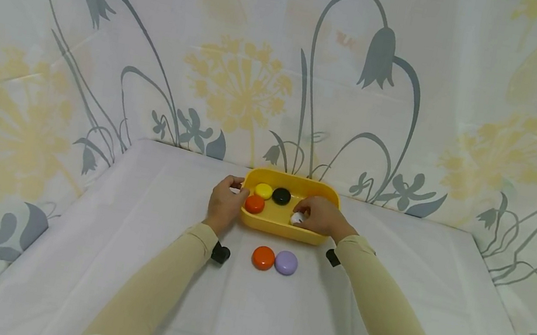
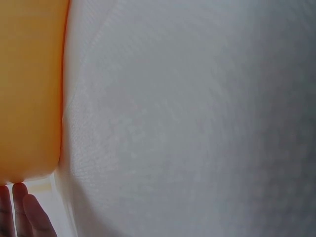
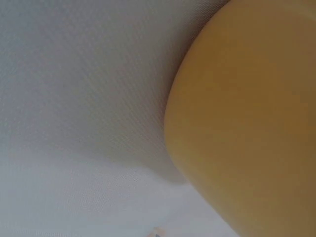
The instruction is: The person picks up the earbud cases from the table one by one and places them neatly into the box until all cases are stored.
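A yellow tray (image 1: 284,230) with rounded corners stands near the back of the table. My left hand (image 1: 226,203) is at its left end; in the left wrist view straight fingers (image 2: 20,205) touch the tray wall (image 2: 29,89) from outside. My right hand (image 1: 321,216) reaches into the tray's right part and pinches a white round disc (image 1: 297,218), partly hidden by the fingers. Also in the tray lie a yellow disc (image 1: 263,191), a black disc (image 1: 281,196) and an orange-red disc (image 1: 254,204). The right wrist view shows only the tray's outer wall (image 3: 247,118) and cloth.
In front of the tray, another orange-red disc (image 1: 263,258) and a lilac disc (image 1: 286,263) lie side by side on the white tablecloth (image 1: 243,317). A flower-patterned curtain (image 1: 273,73) hangs behind the table. Black wrist cameras (image 1: 220,254) show beneath both forearms.
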`<state>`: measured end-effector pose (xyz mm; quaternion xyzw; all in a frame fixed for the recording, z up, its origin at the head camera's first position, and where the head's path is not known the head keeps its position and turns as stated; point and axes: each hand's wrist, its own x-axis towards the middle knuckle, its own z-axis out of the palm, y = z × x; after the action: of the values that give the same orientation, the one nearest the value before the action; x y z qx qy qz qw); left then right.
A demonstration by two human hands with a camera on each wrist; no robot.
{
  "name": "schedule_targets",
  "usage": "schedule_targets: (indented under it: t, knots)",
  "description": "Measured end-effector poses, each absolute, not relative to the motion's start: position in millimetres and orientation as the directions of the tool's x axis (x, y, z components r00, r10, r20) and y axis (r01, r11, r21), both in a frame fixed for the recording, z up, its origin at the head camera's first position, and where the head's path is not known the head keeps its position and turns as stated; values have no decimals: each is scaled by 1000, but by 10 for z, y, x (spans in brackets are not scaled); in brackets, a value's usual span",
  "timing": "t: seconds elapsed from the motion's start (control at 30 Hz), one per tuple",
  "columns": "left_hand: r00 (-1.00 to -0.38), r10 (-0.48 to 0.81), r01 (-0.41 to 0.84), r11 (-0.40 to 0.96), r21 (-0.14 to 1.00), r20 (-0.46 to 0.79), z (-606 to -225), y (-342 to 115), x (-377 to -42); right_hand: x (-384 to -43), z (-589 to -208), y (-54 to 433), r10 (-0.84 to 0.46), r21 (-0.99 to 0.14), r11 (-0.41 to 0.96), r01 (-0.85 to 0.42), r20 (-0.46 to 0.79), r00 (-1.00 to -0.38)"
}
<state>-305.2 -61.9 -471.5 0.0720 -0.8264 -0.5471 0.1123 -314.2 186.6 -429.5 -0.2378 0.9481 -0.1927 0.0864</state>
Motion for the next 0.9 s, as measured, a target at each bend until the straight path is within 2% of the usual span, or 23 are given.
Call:
schedule_targets:
  t: [0.4, 0.73, 0.9]
  knots:
    - [-965, -241, 0, 398, 918, 105, -4707, -625, -3054, -3141, -4275, 1869, -461, -424, 815, -395, -63, -885]
    - [-966, -237, 2, 407, 914, 107, -4718, -624, -3058, -3143, -4244, 1838, -487, -390, 814, -431, -53, -872]
    - [-965, -235, 5, 410, 912, 112, -4716, -622, -3055, -3134, -4223, 1819, -483, -409, 811, -419, -63, -873]
